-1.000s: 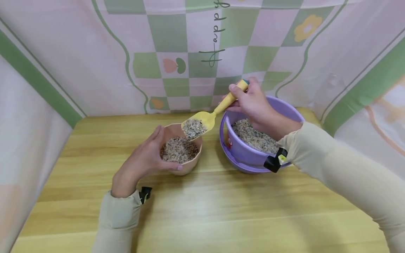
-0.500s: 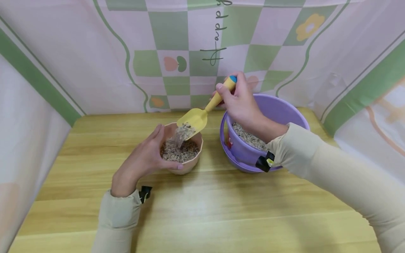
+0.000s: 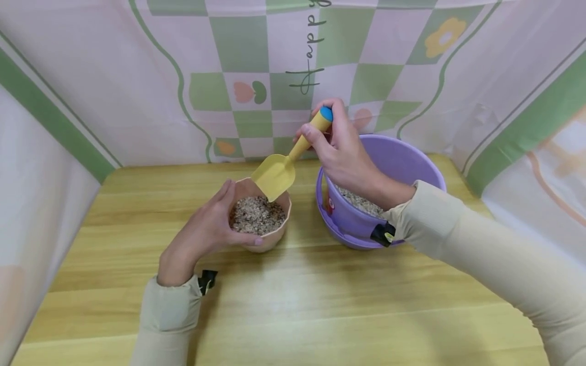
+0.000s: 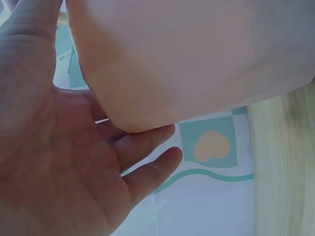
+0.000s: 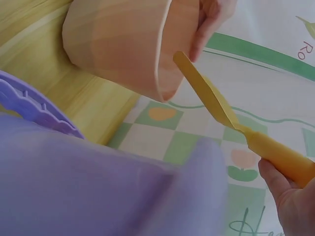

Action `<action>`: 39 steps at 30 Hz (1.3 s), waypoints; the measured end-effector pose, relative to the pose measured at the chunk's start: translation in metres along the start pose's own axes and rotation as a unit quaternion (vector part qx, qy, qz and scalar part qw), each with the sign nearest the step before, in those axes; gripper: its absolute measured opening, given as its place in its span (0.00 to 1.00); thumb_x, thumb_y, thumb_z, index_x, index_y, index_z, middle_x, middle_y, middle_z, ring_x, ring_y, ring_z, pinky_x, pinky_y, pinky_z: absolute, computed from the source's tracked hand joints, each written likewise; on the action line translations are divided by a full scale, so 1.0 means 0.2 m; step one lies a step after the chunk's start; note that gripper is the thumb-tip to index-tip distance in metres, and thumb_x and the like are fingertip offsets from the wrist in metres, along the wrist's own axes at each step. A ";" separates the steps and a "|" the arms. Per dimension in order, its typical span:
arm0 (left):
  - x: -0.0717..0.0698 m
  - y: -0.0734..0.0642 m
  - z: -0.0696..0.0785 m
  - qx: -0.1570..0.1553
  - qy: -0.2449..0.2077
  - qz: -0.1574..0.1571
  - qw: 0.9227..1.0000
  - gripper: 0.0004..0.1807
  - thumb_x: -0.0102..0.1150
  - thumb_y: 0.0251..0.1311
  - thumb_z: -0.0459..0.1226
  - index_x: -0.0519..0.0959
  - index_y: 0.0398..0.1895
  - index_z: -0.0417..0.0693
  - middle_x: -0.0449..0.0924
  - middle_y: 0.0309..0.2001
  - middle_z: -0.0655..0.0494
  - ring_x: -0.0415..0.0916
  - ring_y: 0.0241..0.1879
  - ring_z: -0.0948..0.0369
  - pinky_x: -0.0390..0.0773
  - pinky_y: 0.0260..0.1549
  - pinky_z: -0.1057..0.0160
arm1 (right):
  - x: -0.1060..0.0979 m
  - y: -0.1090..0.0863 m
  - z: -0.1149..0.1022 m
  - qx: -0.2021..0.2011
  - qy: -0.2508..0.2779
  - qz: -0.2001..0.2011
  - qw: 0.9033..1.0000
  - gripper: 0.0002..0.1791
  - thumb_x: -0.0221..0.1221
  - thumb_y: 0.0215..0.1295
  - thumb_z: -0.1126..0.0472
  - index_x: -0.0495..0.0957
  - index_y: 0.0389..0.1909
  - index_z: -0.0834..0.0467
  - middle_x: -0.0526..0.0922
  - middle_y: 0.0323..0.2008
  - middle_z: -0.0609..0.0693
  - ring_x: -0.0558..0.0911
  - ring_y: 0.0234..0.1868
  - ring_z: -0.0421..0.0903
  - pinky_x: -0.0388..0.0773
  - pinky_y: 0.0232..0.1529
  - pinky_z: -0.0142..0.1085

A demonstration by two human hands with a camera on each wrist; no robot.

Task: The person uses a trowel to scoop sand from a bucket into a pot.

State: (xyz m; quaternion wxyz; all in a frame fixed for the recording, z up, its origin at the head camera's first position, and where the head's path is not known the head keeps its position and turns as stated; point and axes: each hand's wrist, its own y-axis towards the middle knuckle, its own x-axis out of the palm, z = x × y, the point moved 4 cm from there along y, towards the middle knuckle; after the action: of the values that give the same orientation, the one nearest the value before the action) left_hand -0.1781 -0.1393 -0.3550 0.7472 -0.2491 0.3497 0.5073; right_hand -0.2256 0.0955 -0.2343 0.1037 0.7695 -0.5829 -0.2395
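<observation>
My left hand holds a peach-coloured faceted pot by its left side, thumb along the near wall and fingers around the far side. Speckled grit fills much of the pot. My right hand grips the yellow handle of a small toy shovel with a blue end cap. The shovel's blade is bare and tilts down over the pot's far right rim. In the left wrist view the pot's wall rests against my fingers. The right wrist view shows the blade edge-on above the pot's opening.
A purple bucket with more grit stands at the right, under my right forearm. Its purple handle hangs down on the left side. A checked cloth hangs behind the wooden table.
The grit on the shovel has poured into the pot, leaving the blade bare. My right hand has moved left and tipped the shovel more steeply. My left hand keeps its hold.
</observation>
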 end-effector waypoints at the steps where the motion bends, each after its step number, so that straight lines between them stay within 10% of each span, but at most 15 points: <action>1: 0.00 0.00 0.00 -0.001 0.000 -0.001 1.000 0.78 0.74 0.34 0.69 0.39 0.80 0.39 0.38 0.79 0.44 0.50 0.75 0.43 0.60 0.68 0.43 | -0.01 0.00 -0.01 -0.003 0.002 -0.001 1.000 0.07 0.48 0.76 0.67 0.61 0.48 0.61 0.76 0.43 0.65 0.83 0.47 0.52 0.80 0.49 0.38; 39: -0.01 -0.02 -0.04 0.011 0.025 -0.010 1.000 0.77 0.74 0.38 0.67 0.38 0.79 0.37 0.35 0.79 0.40 0.45 0.75 0.39 0.56 0.69 0.39 | -0.59 -0.18 -0.11 -0.026 0.087 0.142 0.986 0.12 0.55 0.72 0.67 0.62 0.48 0.64 0.77 0.40 0.67 0.84 0.41 0.57 0.82 0.46 0.41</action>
State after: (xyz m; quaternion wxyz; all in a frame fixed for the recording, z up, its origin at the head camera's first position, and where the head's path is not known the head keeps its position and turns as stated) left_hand -0.1774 -0.1481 -0.3585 0.7460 -0.2568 0.3714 0.4896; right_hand -0.2096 0.2159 -0.2023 0.2066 0.6937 -0.6688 -0.1697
